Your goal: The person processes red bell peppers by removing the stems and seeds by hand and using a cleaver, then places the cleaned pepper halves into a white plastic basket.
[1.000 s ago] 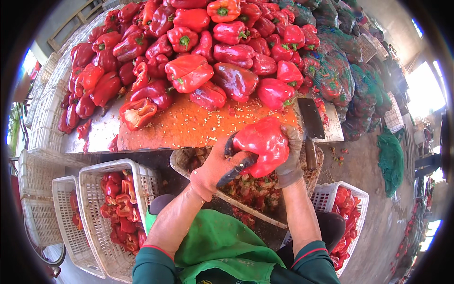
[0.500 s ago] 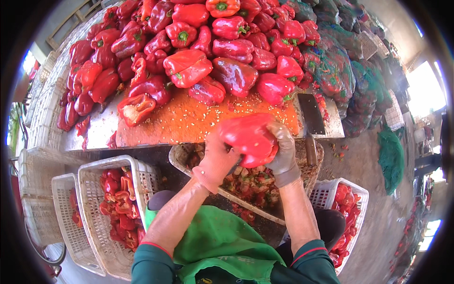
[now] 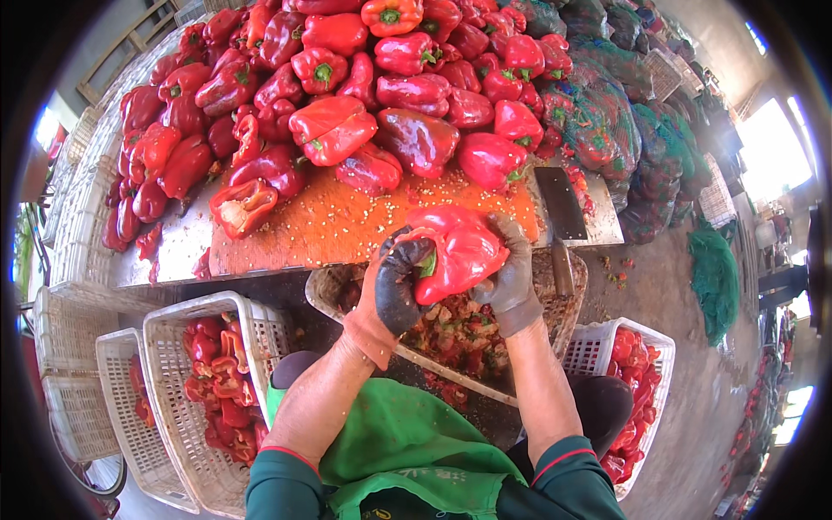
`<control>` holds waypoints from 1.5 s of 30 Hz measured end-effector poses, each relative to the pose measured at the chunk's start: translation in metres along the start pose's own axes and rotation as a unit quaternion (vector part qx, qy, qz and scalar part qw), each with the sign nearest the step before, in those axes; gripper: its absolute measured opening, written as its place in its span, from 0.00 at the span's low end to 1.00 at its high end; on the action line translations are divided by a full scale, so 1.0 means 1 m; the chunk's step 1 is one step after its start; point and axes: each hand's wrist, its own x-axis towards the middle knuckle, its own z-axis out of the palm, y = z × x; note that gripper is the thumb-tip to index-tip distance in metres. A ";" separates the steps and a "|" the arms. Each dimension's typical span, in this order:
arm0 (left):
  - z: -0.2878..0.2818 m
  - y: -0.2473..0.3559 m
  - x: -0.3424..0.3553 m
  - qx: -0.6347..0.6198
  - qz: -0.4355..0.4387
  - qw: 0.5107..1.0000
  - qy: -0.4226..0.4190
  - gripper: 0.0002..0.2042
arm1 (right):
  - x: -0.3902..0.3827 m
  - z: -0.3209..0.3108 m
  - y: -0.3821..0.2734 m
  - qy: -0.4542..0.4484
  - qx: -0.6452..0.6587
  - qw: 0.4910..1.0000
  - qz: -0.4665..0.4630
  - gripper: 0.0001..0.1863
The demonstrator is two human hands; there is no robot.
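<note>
A red bell pepper (image 3: 459,251) is held between my two gloved hands, above the near edge of the orange cutting board (image 3: 347,221). My left hand (image 3: 394,282), in an orange glove with a dark palm, wraps the pepper's left side by its green stem end. On the right side, my right hand (image 3: 511,273) in a grey glove grips it with bent fingers. Beneath the hands is a tub (image 3: 325,299) of pepper scraps and cores. A cleaver (image 3: 562,204) lies at the board's right end, its handle toward me. At the left of the board rests a cut-open pepper (image 3: 245,208).
A large heap of whole red peppers (image 3: 334,130) covers the table's far side. Net sacks (image 3: 598,121) of peppers stand at the right. Crates of pepper pieces flank me: a white crate (image 3: 273,334) on the left, another crate (image 3: 663,347) on the right. Seeds litter the board.
The pepper has turned in my hands, so its green stem end now shows by my left hand. My left hand has rolled over, showing the glove's dark palm. The view has shifted slightly.
</note>
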 end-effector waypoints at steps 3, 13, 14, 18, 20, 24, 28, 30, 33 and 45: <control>-0.006 -0.003 -0.003 -0.033 -0.013 0.999 -0.003 0.14 | -0.001 -0.005 -0.005 -0.026 -0.025 0.999 0.036 0.16; -0.019 -0.003 -0.005 -0.073 -0.065 0.995 -0.010 0.20 | 0.003 -0.001 -0.007 0.009 -0.097 0.995 0.019 0.12; -0.019 -0.003 -0.005 -0.067 -0.067 0.995 -0.010 0.20 | 0.002 0.002 -0.006 0.018 -0.106 0.994 0.010 0.12; -0.019 -0.003 -0.008 -0.125 -0.083 0.987 -0.063 0.21 | 0.003 0.001 -0.010 -0.001 -0.087 0.996 0.036 0.12; -0.023 -0.005 -0.007 -0.126 -0.084 0.986 -0.063 0.21 | 0.006 -0.007 -0.008 -0.005 -0.093 0.995 0.022 0.12; -0.024 -0.003 -0.009 -0.115 -0.081 0.989 -0.044 0.22 | 0.010 -0.006 -0.014 -0.052 -0.104 0.992 0.047 0.11; -0.028 0.010 -0.013 -0.125 -0.057 0.986 -0.092 0.16 | 0.006 0.006 -0.020 0.073 -0.165 0.983 -0.040 0.12; -0.006 0.034 -0.017 0.000 0.009 1.000 -0.024 0.15 | 0.003 0.008 -0.034 0.120 -0.134 0.981 -0.077 0.13; -0.021 0.036 -0.003 0.005 -0.081 0.996 -0.029 0.17 | 0.005 -0.006 -0.033 0.074 -0.149 0.980 -0.113 0.15; 0.000 0.026 -0.016 0.426 0.002 0.901 0.078 0.09 | 0.013 -0.021 -0.055 0.134 -0.309 0.918 -0.211 0.17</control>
